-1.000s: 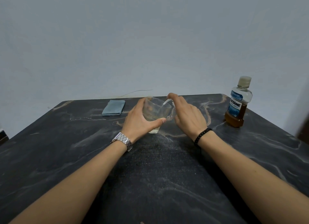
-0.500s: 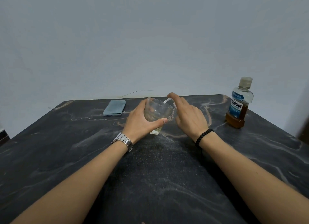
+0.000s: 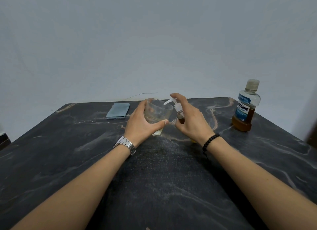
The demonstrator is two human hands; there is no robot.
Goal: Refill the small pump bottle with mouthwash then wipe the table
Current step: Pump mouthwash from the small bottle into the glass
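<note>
Right hand (image 3: pixel 190 119) grips upright pump bottle (image 3: pixel 179 113), nozzle aimed left over glass (image 3: pixel 158 114) wrapped by left hand (image 3: pixel 142 126); mouthwash (image 3: pixel 245 107) well right.

Your right hand (image 3: pixel 192 120) hides most of the pump bottle (image 3: pixel 180 115); you cannot tell whether it rests on the table (image 3: pixel 68 161). Your left hand (image 3: pixel 142 125) covers the glass's (image 3: pixel 158 112) near side. Both forearms run off the bottom edge.
</note>
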